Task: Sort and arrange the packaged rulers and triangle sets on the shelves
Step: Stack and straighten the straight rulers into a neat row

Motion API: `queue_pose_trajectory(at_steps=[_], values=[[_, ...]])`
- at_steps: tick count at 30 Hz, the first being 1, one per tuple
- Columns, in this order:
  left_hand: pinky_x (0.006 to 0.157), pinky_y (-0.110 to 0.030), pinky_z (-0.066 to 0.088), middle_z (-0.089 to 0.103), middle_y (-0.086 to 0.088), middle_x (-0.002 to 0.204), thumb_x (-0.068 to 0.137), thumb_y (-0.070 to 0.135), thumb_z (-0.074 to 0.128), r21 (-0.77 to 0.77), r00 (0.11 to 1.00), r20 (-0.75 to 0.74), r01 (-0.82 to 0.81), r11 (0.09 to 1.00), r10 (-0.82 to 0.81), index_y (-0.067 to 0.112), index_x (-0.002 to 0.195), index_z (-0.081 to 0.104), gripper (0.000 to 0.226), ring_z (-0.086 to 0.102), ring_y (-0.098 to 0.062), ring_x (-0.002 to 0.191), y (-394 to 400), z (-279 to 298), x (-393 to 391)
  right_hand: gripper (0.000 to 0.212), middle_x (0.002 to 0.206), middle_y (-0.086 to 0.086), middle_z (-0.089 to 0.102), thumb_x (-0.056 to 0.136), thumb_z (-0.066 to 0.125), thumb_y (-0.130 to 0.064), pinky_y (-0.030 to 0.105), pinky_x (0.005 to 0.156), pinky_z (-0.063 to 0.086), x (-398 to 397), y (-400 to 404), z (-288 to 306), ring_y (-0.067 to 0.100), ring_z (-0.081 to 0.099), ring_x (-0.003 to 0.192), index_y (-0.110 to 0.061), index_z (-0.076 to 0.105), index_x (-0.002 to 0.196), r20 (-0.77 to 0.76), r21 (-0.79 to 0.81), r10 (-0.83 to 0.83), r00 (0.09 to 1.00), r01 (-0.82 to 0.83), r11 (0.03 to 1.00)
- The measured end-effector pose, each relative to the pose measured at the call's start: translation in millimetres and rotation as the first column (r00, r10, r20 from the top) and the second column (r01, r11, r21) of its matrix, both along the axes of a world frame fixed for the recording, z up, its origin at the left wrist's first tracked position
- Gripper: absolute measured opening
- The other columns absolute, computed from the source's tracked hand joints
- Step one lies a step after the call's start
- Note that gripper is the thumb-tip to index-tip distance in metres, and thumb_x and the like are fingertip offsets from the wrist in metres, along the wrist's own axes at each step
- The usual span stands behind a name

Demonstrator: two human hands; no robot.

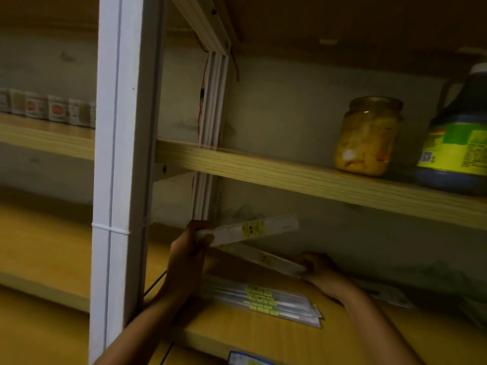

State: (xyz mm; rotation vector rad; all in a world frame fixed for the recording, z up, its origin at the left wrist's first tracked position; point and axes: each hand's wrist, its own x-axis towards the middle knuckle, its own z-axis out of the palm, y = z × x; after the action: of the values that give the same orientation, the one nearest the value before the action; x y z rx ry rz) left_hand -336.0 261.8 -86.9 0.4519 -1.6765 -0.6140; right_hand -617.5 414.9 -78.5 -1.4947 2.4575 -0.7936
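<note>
Holding one clear-packaged ruler with a yellow label (250,230) by its near end, the left hand (188,255) has its fingers curled round the pack, which juts out to the right above the lower wooden shelf (263,338). The right hand (320,267) pinches the end of a second clear-packaged ruler (266,260), which slopes down towards it just below the first. A flat stack of similar yellow-labelled ruler packs (263,301) lies on the shelf beneath both hands. This looks like the sorting step, with two rulers lifted to be matched or squared; the next move probably calls for aligning their ends and laying them flush on the stack. Dim light and blur hide the printing on the labels. More flat packs (382,293) behind the right forearm are partly covered, so I cannot tell whether they are rulers or triangle sets, and a blue-edged pack (247,359) is cut off at the bottom edge.
</note>
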Motion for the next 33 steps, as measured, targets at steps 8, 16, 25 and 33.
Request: queue_pose_trajectory(at_steps=[8, 16, 25, 33], values=[[0.065, -0.012, 0.052, 0.063, 0.001, 0.096, 0.089, 0.007, 0.060, 0.024, 0.994, -0.113, -0.003, 1.000, 0.006, 0.009, 0.105, 0.057, 0.017, 0.064, -0.004, 0.088, 4.1, 2.8, 8.5, 0.007, 0.088, -0.009, 0.066, 0.092, 0.063, -0.029, 0.024, 0.068, 0.048, 20.1, 16.6, 21.2, 0.009, 0.061, 0.084, -0.025, 0.068, 0.092, -0.011, -0.287, -0.048, 0.999, 0.043, 0.957], [0.065, -0.037, 0.059, 0.064, -0.005, 0.098, 0.092, 0.011, 0.057, 0.006, 0.991, -0.134, 0.011, 1.000, -0.010, 0.012, 0.106, 0.054, 0.014, 0.067, -0.018, 0.088, 3.1, 1.7, 11.4, 0.021, 0.104, -0.002, 0.068, 0.086, 0.071, -0.012, 0.012, 0.066, 0.052, 57.4, 49.8, 17.1, 0.007, 0.067, 0.091, -0.019, 0.065, 0.104, 0.303, -0.431, 0.158, 0.940, -0.013, 0.902], [0.063, -0.008, 0.051, 0.059, 0.007, 0.092, 0.091, 0.003, 0.057, 0.013, 0.997, -0.076, 0.032, 0.999, -0.031, 0.007, 0.107, 0.054, 0.017, 0.062, -0.001, 0.081, 10.2, 3.7, 9.0, 0.015, 0.094, 0.002, 0.074, 0.083, 0.075, -0.014, 0.029, 0.073, 0.057, 64.9, 61.6, 2.2, 0.024, 0.068, 0.082, -0.021, 0.074, 0.096, 0.265, -0.344, 0.189, 0.945, -0.090, 0.935], [0.063, -0.011, 0.052, 0.060, 0.009, 0.091, 0.092, 0.003, 0.056, 0.039, 0.998, 0.010, 0.059, 0.998, -0.059, 0.007, 0.105, 0.054, 0.014, 0.064, 0.003, 0.081, 4.8, -5.1, 6.8, 0.008, 0.098, -0.007, 0.065, 0.084, 0.074, -0.026, 0.016, 0.083, 0.045, 63.7, 63.1, 1.4, -0.004, 0.060, 0.092, -0.030, 0.079, 0.088, 0.172, -0.235, 0.196, 0.965, -0.153, 0.960]])
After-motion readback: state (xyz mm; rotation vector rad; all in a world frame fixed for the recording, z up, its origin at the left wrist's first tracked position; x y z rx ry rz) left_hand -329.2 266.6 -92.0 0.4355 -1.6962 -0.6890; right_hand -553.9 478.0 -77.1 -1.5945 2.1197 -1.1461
